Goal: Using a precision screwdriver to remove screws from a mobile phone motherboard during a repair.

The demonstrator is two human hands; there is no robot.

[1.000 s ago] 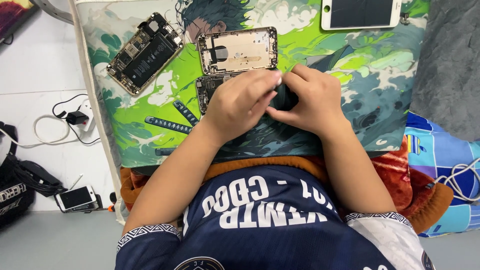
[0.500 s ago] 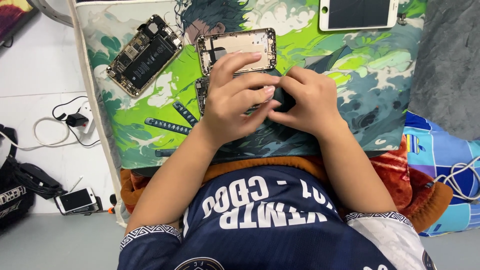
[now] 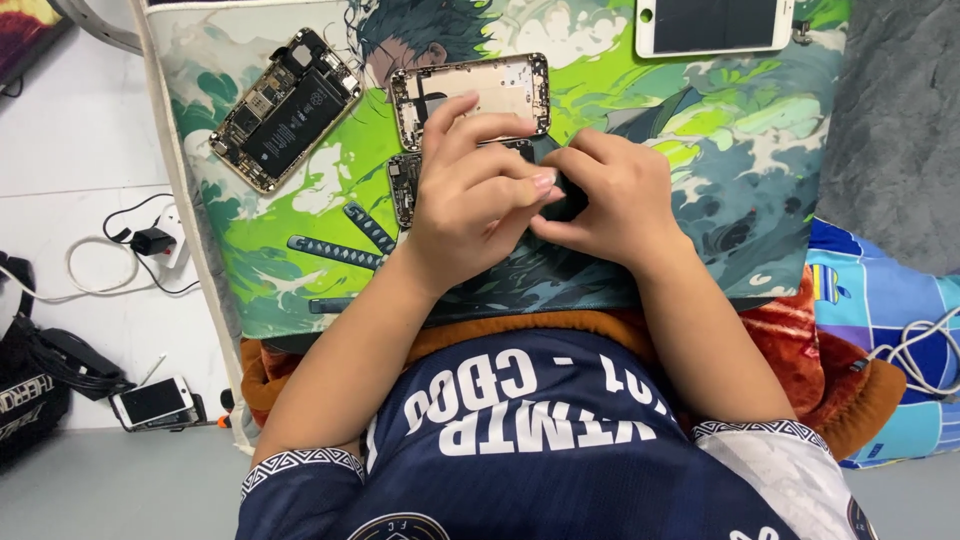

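**A:** What do I see, biggest thing first?

**B:** I see a big green picture mat (image 3: 700,150) on the surface. On it lies an open phone with its insides showing (image 3: 285,108), far off to the left. An empty gold phone shell (image 3: 500,88) lies just above my hands, its long side going left to right.

**A:** And the thing in my hands?

**B:** It is a dark phone part (image 3: 405,185). It sits right under my hands, touching them, just below the gold shell. Its long side also seems to go left to right. Most of it is hidden.

**A:** What is each hand doing?

**B:** My left hand (image 3: 475,195) lies on top of it, curled, its fingers reaching right. My right hand (image 3: 610,200) is bunched up, pinching a small dark bit at the part's right end. Both fingertips meet there.

**A:** Which hand is nearer?

**B:** Both touch it. The left one covers more of it.
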